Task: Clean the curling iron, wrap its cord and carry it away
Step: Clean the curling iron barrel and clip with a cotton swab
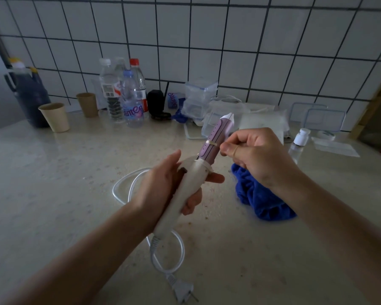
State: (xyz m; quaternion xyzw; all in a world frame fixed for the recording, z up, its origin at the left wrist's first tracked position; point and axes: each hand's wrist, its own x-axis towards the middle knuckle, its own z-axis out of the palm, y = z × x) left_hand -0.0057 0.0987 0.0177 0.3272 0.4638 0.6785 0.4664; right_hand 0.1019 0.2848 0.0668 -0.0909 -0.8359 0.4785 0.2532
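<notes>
My left hand [163,183] grips the white handle of the curling iron [194,172], holding it tilted with its pink barrel pointing up and away. A thin rubber band [212,144] circles the barrel. My right hand [257,153] pinches that band at the barrel's right side, part of it looped over a finger. The white cord [178,258] hangs from the handle's base and lies in loose loops on the countertop [64,194], its plug [183,290] near the front edge. A crumpled blue cloth [260,199] lies on the counter under my right forearm.
Along the tiled wall stand several plastic bottles [132,100], two paper cups [55,116], a dark jug [29,93], clear plastic containers [198,97], container lids [323,118] and a small white bottle [300,137].
</notes>
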